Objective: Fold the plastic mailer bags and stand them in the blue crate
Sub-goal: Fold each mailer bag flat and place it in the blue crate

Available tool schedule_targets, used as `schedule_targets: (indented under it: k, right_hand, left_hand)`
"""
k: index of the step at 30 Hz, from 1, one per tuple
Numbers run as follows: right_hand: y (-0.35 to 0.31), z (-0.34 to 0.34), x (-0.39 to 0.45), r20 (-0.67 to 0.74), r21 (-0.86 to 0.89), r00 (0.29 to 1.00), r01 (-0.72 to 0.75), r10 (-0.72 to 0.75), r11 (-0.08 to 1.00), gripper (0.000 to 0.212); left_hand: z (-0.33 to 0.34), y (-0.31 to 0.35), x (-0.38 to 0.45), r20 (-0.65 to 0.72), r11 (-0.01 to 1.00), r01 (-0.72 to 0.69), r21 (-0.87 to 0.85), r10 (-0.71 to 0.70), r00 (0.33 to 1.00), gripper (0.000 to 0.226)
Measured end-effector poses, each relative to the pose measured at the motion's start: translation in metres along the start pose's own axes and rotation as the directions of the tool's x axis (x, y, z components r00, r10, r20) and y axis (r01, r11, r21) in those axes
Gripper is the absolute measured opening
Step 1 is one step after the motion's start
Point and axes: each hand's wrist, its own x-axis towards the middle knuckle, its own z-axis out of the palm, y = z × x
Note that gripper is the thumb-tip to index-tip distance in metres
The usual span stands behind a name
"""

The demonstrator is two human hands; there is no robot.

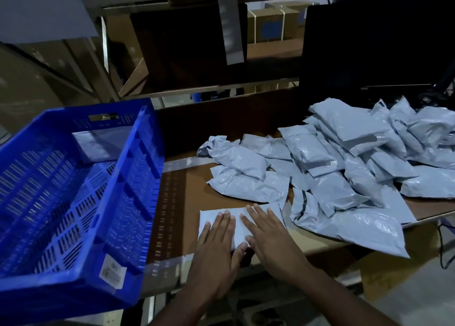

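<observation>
Barely started tbh: left hand (216, 237) and right hand (268, 232) pressing flat, fingers straight, on one mailer (214, 214), just one bag (98, 142) standing in the blue crate (138, 178) off to their left, whole pile (344, 163) beyond them untouched

Two bare forearms reach in from below — no sleeves, gloves, rings or watch visible. The left hand (216, 237) and right hand (268, 232) have short, trimmed nails.

The left hand (216, 249) and right hand (270, 237) are laid palm down, side by side, near the front edge of the table. Fingers are held straight, slightly spread. Both forearms are extended forward.
</observation>
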Motion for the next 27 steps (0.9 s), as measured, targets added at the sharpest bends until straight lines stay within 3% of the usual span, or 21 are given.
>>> schedule_targets:
  k: [3,5,7,10,14,17,21,27]
  right_hand:
    - [0.007,-0.018,-0.005,-0.034,0.412,0.997,-0.053,0.074,0.909,0.045]
    - [0.013,-0.024,-0.009,-0.089,0.487,0.981,-0.11,0.175,0.866,0.042]
    - [0.014,-0.02,-0.012,-0.151,0.353,0.971,-0.121,0.184,0.928,0.038]
    - [0.009,-0.016,-0.003,-0.187,0.155,0.974,-0.098,0.126,0.983,0.034]
    - [0.005,-0.017,0.01,-0.204,-0.09,0.978,-0.073,0.053,0.993,0.052]
    - [0.001,-0.004,-0.005,-0.212,-0.065,0.976,-0.072,0.057,0.995,0.049]
    - [0.009,0.002,-0.001,-0.24,-0.01,0.965,-0.109,0.103,0.994,0.031]
    - [-0.003,-0.006,-0.006,-0.214,-0.007,0.967,-0.142,0.138,0.99,0.026]
  left_hand:
    - [-0.005,-0.006,0.002,-0.131,0.983,0.041,-0.181,-0.065,0.989,0.061]
    - [-0.009,-0.012,0.011,-0.256,0.97,0.05,-0.237,-0.112,0.96,0.04]
    - [-0.01,-0.013,0.019,-0.203,0.981,0.005,-0.195,-0.045,0.978,0.041]
    - [0.004,-0.015,0.027,-0.045,0.986,-0.128,-0.108,0.124,0.991,0.067]
    - [0.009,-0.02,0.021,-0.045,0.993,-0.108,-0.05,0.106,0.993,0.064]
    - [0.017,-0.02,0.012,-0.054,0.986,-0.163,-0.019,0.162,0.985,0.064]
    - [0.019,-0.025,0.019,-0.038,0.99,-0.144,-0.005,0.144,0.989,0.074]
    - [0.018,-0.021,0.015,-0.042,0.991,-0.131,-0.006,0.131,0.991,0.076]
